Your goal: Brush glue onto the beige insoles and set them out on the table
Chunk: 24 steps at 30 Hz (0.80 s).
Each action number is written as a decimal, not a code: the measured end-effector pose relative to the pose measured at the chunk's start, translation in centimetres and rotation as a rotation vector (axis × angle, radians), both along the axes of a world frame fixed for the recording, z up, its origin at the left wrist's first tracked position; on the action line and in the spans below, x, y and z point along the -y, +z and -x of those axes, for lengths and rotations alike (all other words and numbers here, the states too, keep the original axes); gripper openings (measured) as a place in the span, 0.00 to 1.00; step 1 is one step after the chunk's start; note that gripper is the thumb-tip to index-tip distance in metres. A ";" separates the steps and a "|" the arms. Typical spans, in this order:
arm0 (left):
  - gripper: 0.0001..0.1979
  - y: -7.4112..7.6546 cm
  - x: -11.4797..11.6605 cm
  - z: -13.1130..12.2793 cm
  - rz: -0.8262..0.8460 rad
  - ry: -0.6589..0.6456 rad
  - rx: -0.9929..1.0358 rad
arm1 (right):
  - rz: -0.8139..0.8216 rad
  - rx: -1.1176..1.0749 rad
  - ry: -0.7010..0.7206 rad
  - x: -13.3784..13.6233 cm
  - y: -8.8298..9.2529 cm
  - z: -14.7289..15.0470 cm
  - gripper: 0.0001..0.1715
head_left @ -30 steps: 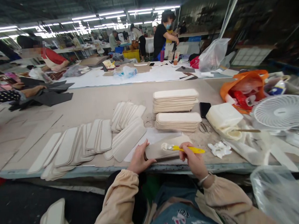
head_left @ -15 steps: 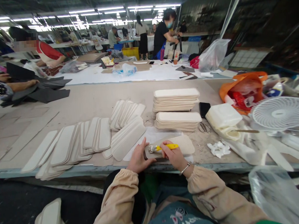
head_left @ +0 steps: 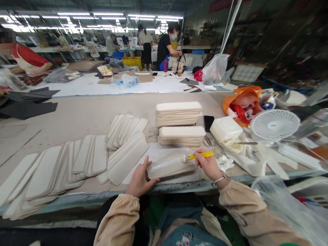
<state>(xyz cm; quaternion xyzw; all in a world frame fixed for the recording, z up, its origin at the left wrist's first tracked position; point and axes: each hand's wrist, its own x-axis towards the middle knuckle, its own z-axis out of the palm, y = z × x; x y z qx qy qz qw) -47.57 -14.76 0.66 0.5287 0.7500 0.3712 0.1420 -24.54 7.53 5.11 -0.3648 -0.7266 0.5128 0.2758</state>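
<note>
R hand (head_left: 209,167) fingers gripping 1 brush (head_left: 192,157), L hand (head_left: 140,180) fingers splayed against 1 panel (head_left: 169,167) (wet-looking), 2 stacks (head_left: 180,131) nr

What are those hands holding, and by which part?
The right hand holds a brush by its yellow handle. The left hand touches the left end of a pale panel; whether it grips is unclear.

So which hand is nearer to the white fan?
The right hand, holding the yellow brush, left of the white fan and closer to the person. The left hand is farther left, at the left end of the pale panel.
</note>
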 end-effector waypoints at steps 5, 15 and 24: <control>0.52 0.1 0.1 0.0 0.007 0.000 -0.009 | -0.095 0.082 -0.065 -1.8 0.2 -2.0 0.22; 0.58 0.2 0.3 0.1 0.001 -0.047 -0.025 | 0.228 -0.224 0.078 5.1 1.7 2.6 0.21; 0.58 -0.4 0.3 0.4 -0.020 -0.042 0.001 | 0.313 -0.147 0.301 9.3 -0.4 7.2 0.20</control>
